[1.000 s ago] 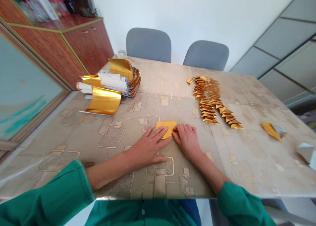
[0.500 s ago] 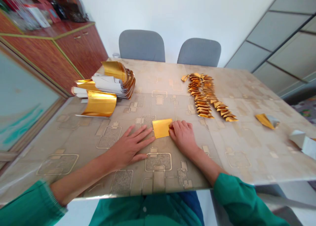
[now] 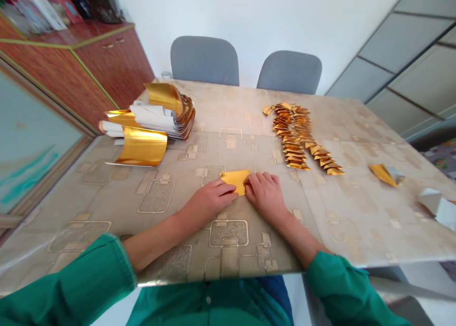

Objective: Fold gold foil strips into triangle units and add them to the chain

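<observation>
A square of gold foil paper (image 3: 235, 179) lies on the table in front of me, with its shiny side up. My left hand (image 3: 210, 201) presses on its lower left part, fingers together and covering that corner. My right hand (image 3: 265, 197) sits against its right edge, fingertips on the foil. A long double row of small folded gold triangles (image 3: 299, 136) lies beyond and to the right of my hands. Neither hand touches it.
A stack of curled gold and white paper strips (image 3: 149, 124) stands at the far left of the patterned table (image 3: 228, 250). A small gold piece (image 3: 384, 175) and white paper (image 3: 436, 207) lie to the right. Grey chairs and a wooden cabinet stand beyond.
My left hand has moved from beside the foil square, fingers spread, onto its lower left part, with the fingers closed together. The right hand stays at the square's right edge.
</observation>
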Demonstrator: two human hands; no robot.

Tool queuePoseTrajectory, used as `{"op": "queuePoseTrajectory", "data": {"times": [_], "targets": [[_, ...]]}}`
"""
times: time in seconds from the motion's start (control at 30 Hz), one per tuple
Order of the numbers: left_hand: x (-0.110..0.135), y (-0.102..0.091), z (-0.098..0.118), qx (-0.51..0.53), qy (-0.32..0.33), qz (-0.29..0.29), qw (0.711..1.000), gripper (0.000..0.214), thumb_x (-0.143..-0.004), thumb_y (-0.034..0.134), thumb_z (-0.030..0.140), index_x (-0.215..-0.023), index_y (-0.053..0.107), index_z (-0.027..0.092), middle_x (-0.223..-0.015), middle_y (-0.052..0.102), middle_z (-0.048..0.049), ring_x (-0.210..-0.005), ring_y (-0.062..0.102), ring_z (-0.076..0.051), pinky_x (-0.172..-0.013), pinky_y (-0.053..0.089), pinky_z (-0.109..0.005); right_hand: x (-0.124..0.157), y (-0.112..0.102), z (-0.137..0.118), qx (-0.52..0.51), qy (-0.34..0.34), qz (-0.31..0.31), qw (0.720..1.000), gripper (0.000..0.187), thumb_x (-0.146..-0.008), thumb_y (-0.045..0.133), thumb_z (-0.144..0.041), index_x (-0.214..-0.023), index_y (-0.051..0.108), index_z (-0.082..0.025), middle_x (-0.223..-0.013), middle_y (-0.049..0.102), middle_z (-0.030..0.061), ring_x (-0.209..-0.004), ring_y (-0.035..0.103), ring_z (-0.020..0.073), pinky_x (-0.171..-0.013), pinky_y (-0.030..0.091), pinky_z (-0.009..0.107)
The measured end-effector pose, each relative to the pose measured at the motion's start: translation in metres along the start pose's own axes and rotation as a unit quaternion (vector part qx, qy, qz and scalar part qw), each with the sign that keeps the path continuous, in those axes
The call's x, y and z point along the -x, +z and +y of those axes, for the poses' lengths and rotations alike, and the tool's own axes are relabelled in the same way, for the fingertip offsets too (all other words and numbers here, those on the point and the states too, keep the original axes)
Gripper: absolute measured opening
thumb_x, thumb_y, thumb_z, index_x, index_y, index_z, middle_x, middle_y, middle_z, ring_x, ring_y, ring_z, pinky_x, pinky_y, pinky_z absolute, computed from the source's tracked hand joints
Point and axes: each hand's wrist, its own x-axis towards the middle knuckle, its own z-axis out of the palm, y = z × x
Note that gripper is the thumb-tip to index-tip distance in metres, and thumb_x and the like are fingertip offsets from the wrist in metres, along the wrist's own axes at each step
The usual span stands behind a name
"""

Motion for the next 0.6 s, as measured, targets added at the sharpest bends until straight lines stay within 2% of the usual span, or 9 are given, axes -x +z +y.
{"op": "queuePoseTrajectory", "data": {"times": [0.2, 0.33, 0.4, 0.5, 0.6], "targets": [[0.003, 0.000, -0.004, 0.000, -0.015, 0.010, 1.000, 0.022, -0.100, 0.048, 0.019, -0.100, 0.069, 0.015, -0.109, 0.072, -0.0067, -0.094, 0.063, -0.018, -0.086, 0.055, -0.033, 0.001, -0.010, 0.016, -0.086, 0.003, 0.002, 0.996, 0.009, -0.087, 0.056, -0.015, -0.087, 0.061, -0.022, -0.084, 0.066, 0.0025, -0.084, 0.055, 0.0199, -0.073, 0.031, 0.032], [0.002, -0.002, -0.003, -0.010, -0.006, 0.012, 1.000, 0.018, -0.099, 0.051, 0.019, -0.100, 0.068, 0.016, -0.107, 0.072, -0.0057, -0.093, 0.064, -0.018, -0.083, 0.054, -0.031, -0.002, -0.017, 0.018, -0.175, -0.113, -0.021, 0.978, 0.009, -0.093, 0.056, -0.025, -0.097, 0.063, -0.022, -0.098, 0.066, 0.0048, -0.093, 0.054, 0.0198, -0.080, 0.037, 0.032], [0.002, -0.004, -0.003, -0.010, -0.001, 0.014, 1.000, 0.017, -0.098, 0.051, 0.018, -0.100, 0.068, 0.015, -0.104, 0.072, -0.0063, -0.091, 0.064, -0.018, -0.082, 0.054, -0.031, -0.003, -0.018, 0.016, -0.190, -0.152, -0.042, 0.969, 0.019, -0.091, 0.061, -0.035, -0.105, 0.063, -0.022, -0.107, 0.065, 0.0060, -0.099, 0.053, 0.0211, -0.085, 0.037, 0.034], [0.002, -0.006, -0.002, -0.003, -0.009, 0.029, 1.000, 0.017, -0.098, 0.050, 0.015, -0.099, 0.067, 0.014, -0.097, 0.072, -0.0063, -0.087, 0.064, -0.018, -0.079, 0.054, -0.030, -0.004, -0.018, 0.013, -0.186, -0.162, -0.052, 0.968, 0.029, -0.087, 0.066, -0.039, -0.109, 0.063, -0.021, -0.114, 0.063, 0.0072, -0.103, 0.053, 0.0223, -0.090, 0.037, 0.036], [0.001, -0.007, 0.000, 0.021, -0.029, 0.052, 0.998, 0.020, -0.099, 0.047, 0.014, -0.098, 0.067, 0.015, -0.095, 0.072, -0.0054, -0.084, 0.064, -0.017, -0.076, 0.053, -0.028, -0.003, -0.017, 0.013, -0.169, -0.165, -0.042, 0.971, 0.019, -0.091, 0.060, -0.031, -0.107, 0.064, -0.021, -0.110, 0.065, 0.0066, -0.101, 0.053, 0.0213, -0.091, 0.036, 0.036]]}}
